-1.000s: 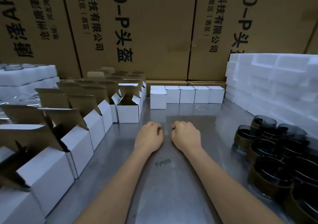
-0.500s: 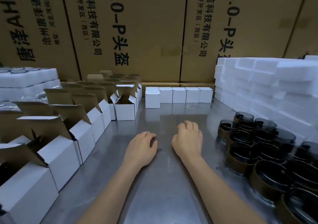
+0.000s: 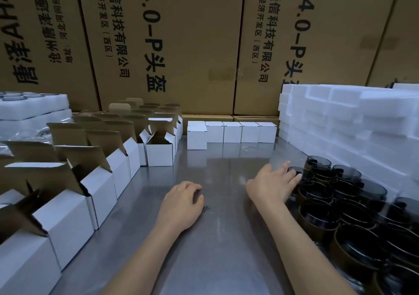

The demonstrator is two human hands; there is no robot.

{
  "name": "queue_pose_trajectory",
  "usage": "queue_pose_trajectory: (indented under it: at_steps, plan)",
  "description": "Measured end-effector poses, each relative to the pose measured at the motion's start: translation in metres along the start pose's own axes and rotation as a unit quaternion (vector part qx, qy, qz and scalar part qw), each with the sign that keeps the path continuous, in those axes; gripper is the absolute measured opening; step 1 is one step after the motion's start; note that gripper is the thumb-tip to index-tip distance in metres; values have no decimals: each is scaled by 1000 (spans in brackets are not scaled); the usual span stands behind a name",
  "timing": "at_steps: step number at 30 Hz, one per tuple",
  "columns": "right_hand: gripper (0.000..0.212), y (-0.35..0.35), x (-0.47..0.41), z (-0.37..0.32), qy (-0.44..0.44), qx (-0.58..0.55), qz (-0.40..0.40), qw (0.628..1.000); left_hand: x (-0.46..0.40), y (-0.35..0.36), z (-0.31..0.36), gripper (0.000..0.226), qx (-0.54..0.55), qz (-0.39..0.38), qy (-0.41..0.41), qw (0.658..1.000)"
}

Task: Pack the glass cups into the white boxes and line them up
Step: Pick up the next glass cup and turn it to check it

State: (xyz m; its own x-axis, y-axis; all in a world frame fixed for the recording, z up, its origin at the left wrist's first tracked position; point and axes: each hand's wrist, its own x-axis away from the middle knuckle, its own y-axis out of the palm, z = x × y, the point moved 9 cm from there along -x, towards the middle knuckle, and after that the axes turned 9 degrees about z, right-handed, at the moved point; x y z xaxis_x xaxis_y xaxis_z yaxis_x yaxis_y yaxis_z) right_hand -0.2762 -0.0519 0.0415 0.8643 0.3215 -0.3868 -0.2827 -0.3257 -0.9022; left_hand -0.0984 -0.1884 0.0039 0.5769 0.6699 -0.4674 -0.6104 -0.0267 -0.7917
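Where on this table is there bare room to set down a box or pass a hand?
Bare steel table lies between the open boxes, the closed row and the glass cups, ahead of both hands. Crowded: cups right, boxes left.

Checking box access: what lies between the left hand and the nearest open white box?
In the head view, only bare metal tabletop separates the left hand from the open white box.

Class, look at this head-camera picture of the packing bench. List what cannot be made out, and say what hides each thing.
- Closed white boxes, head view: contents hidden by shut lids.
- Left hand: fingers curl under, so the palm is hidden.
- Glass cups: full count unknown, cut off by the right and bottom edges.
- Right hand: whether its fingers touch the nearest cup is unclear.
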Motion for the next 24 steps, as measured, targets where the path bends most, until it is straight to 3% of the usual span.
queue_pose_trajectory:
  at_steps: [9,15,19,24]
  plan:
    - [41,-14,8,-23,-72,3,21,997,1,-1,1,36,2,-4,-4,1000]
    - [31,-26,40,-74,-186,-63,66,978,2,-5,2,34,17,-12,-18,1000]
    - [28,-30,64,-102,-258,-119,66,957,5,-10,6,43,88,-11,-34,995]
    - [34,-42,81,-121,-299,-246,47,921,3,-12,18,27,125,-33,-25,991]
